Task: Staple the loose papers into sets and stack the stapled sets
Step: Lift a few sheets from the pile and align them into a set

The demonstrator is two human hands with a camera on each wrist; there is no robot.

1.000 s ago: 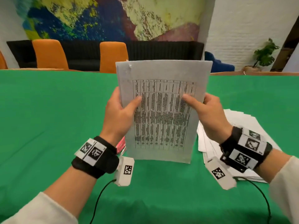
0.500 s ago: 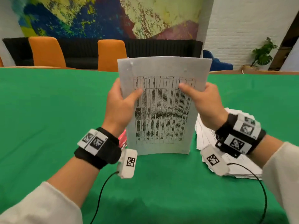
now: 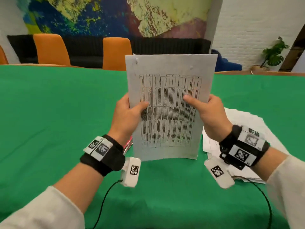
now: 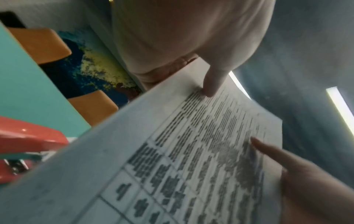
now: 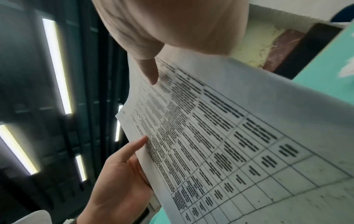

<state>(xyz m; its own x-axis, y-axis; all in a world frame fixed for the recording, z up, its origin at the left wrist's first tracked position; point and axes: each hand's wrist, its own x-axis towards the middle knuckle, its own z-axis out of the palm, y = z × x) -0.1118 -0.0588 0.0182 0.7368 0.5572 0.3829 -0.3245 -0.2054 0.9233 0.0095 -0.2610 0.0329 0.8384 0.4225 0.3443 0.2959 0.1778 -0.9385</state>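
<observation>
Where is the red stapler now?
In the head view, the red stapler lies on the green table, mostly hidden behind the left hand.

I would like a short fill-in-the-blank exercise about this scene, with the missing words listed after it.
1. Both hands hold the paper set upright above the ______ table.
2. The left hand presses its ______ on the printed face.
3. The loose paper pile lies under the ______ hand.
4. The stapler beside the left wrist is ______.

Missing words: green; thumb; right; red
</observation>
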